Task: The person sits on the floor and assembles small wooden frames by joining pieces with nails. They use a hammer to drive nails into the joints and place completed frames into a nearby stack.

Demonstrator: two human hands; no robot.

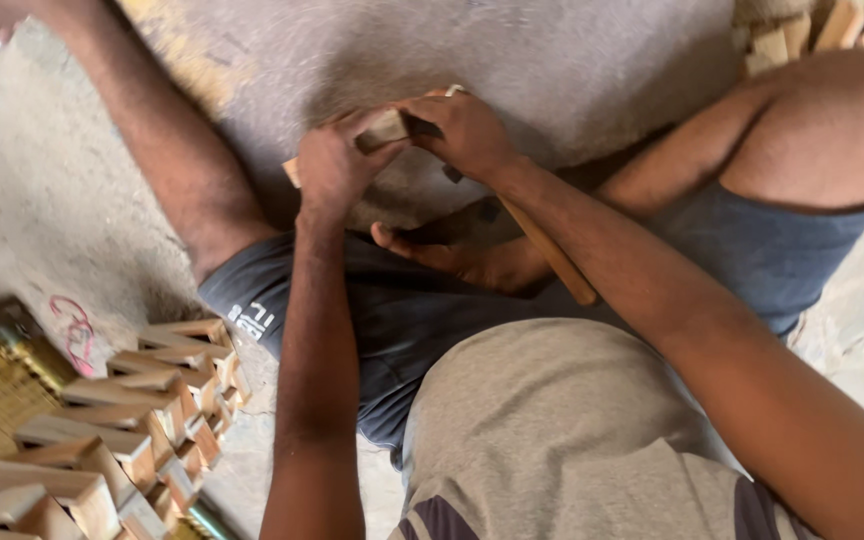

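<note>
Over dusty concrete floor (552, 60), we are gripping a wooden block (384, 128) with both hands, left hand (337, 165) and right hand (467, 130), fingers closed, finished pieces (122, 420) stacking beside us.

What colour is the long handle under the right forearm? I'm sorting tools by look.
Light brown, bare wood. The handle shows best in the head view, running diagonally beneath the right forearm.

Both arms reach forward and down from the bottom edge, forearms drawing together over the lap. The left hand (332, 165) is curled, knuckles up, fingers (377, 125) bent inward in a pinch. The right hand (467, 130) meets it from the other side, wrist bent, fingers closed. The two hands touch at the fingertips. Legs lie folded, one bare foot tucked below the hands.
</note>
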